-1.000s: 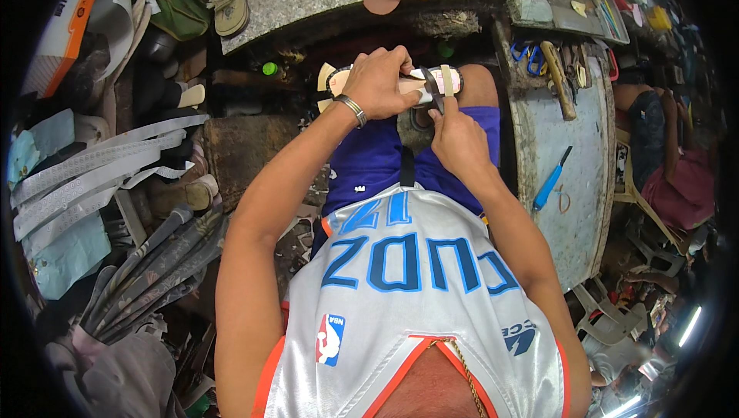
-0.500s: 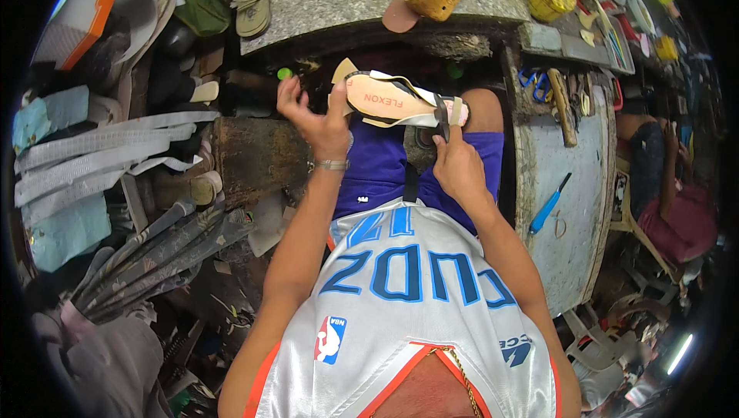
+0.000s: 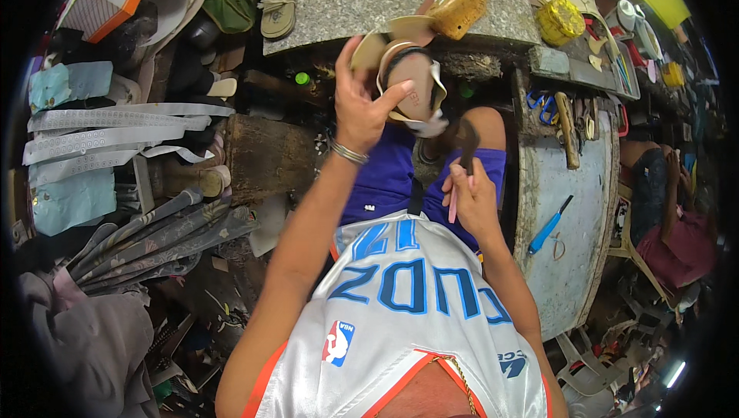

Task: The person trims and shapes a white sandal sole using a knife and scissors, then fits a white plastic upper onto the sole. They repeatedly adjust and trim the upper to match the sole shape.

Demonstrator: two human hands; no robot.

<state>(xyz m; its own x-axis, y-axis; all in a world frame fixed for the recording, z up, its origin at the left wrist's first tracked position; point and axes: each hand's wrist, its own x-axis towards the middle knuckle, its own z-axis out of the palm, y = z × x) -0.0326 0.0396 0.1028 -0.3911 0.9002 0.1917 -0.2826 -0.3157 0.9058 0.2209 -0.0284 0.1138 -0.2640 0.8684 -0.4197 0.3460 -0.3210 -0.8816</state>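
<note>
In my left hand (image 3: 363, 114) is a sandal (image 3: 413, 88) with a peach insole and loose white and black straps, tilted above my lap. My fingers wrap its left side, with the thumb over the insole. A tan sole-like piece (image 3: 371, 50) shows at its far left end; whether it is joined to the sandal is unclear. My right hand (image 3: 476, 196) is closed round a tool (image 3: 466, 145) with a dark, broad blade-like end and what looks like a pink handle. The blurred tool points away from me, right of the sandal and apart from it.
A speckled stone slab (image 3: 339, 18) lies ahead, with a wooden shoe last (image 3: 460, 6) and a tan sole (image 3: 279, 14). At right, a worn bench (image 3: 566, 264) carries a blue-handled tool (image 3: 548, 232). Grey strips (image 3: 115, 141) hang left. Another person (image 3: 677, 241) sits far right.
My left hand has swung the sandal up and turned it from lying crosswise to pointing away. My right hand has drawn off the sandal and lower, bringing the dark-ended tool into plain sight.
</note>
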